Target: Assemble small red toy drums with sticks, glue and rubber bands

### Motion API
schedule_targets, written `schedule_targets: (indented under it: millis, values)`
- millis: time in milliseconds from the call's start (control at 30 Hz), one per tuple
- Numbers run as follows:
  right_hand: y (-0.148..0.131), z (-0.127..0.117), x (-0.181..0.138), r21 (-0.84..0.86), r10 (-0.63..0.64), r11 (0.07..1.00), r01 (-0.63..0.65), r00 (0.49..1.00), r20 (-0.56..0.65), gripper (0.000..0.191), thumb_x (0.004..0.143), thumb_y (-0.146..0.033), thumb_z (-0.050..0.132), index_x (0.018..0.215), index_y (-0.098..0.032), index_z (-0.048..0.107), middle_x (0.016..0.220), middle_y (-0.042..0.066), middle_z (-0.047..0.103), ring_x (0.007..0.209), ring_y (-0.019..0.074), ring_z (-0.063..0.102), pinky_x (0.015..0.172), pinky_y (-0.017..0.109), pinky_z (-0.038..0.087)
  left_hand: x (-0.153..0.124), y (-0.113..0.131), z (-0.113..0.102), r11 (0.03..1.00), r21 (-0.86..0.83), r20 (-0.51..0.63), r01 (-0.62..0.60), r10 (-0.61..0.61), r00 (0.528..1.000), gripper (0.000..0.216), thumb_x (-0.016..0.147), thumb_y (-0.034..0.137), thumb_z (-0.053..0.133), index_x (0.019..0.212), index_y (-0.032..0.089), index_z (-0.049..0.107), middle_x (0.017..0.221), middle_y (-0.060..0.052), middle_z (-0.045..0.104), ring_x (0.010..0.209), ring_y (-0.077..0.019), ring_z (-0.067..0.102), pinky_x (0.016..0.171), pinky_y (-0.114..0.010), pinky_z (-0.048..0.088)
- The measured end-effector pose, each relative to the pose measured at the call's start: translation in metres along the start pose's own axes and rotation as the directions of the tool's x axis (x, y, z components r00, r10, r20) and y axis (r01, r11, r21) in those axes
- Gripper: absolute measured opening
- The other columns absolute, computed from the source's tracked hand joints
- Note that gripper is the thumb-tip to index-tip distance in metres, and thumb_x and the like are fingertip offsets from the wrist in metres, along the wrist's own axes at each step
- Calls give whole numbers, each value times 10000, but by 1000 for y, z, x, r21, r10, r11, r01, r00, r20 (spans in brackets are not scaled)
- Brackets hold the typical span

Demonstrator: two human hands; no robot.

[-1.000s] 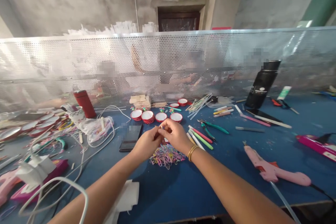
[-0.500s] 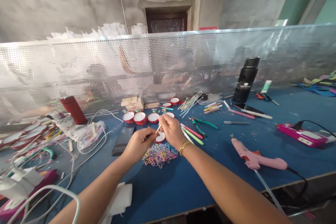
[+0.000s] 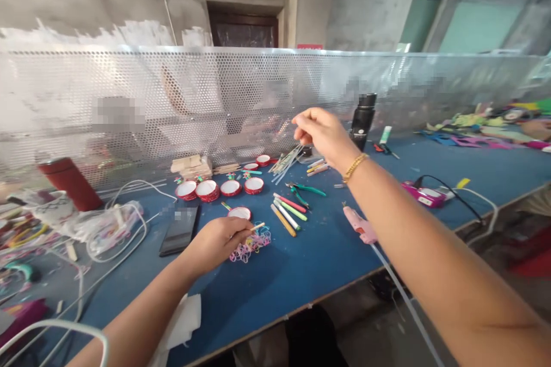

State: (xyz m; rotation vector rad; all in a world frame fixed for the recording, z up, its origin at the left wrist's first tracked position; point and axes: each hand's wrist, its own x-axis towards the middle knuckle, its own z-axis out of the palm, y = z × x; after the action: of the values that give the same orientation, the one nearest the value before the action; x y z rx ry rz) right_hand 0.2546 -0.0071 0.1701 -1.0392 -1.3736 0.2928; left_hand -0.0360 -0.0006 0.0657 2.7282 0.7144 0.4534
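Note:
My left hand (image 3: 219,241) is closed on a thin wooden stick (image 3: 258,226), whose pale end sticks out past the fingertips. Just under that hand lies a heap of colourful rubber bands (image 3: 249,245), partly covered by it. A small red-rimmed drum with a white face (image 3: 239,213) rests right behind the fingers. My right hand (image 3: 322,133) is raised high above the back of the table, its fingers curled in a pinch; anything between them is too small to make out.
More small red drums (image 3: 207,189) stand in a row behind. Markers (image 3: 284,218), green-handled pliers (image 3: 307,189) and thin sticks (image 3: 287,161) lie to the right. A pink glue gun (image 3: 359,225) is under my right forearm. A dark phone (image 3: 179,230) and white cables (image 3: 142,241) lie left.
My right hand has left my left hand and swung up to the right. My left hand keeps the stick, lower over the rubber bands. The view has turned right.

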Motion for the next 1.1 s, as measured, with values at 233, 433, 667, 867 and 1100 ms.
schedule_targets:
  millis: [233,433,667,867,1100]
  values:
    - [10,-89,-54,-652,151,756,51,956,250,262,890,-400,564,748,-203,662,703,12,687,597,132,580,587,277,425,-1,2,2,999,10,13,-47,46,999,310,1006,363,407,1021,222,683,920,-16,719,821,-142,632,725,-224,418]
    - [58,-105,-88,-777,304,628,-43,933,194,245,865,-397,535,814,-217,692,789,22,729,706,181,648,655,286,450,-1,-1,5,997,15,35,-77,76,996,326,1013,356,390,1059,230,688,989,-21,734,887,-151,655,759,-229,431]
    - [114,-35,-74,-917,500,397,31,831,244,328,875,-439,551,1103,-241,680,1222,95,669,1110,244,625,936,324,433,-3,3,8,994,67,49,-89,85,995,323,1012,318,383,1073,216,684,991,-38,736,885,-165,658,749,-242,424]
    - [143,-1,-53,-951,670,309,19,705,232,518,827,-607,491,1034,-181,702,1114,158,710,1011,319,675,792,369,482,-4,0,8,991,62,55,-118,114,992,320,1015,327,378,1002,219,680,943,-31,723,866,-158,647,723,-240,403]
    - [150,8,-50,-969,687,241,59,695,213,600,763,-578,537,1123,-124,692,1218,222,661,1117,371,630,837,395,468,-6,2,9,991,58,80,-123,118,990,340,1020,337,367,950,210,674,889,-27,710,821,-147,631,709,-232,399]
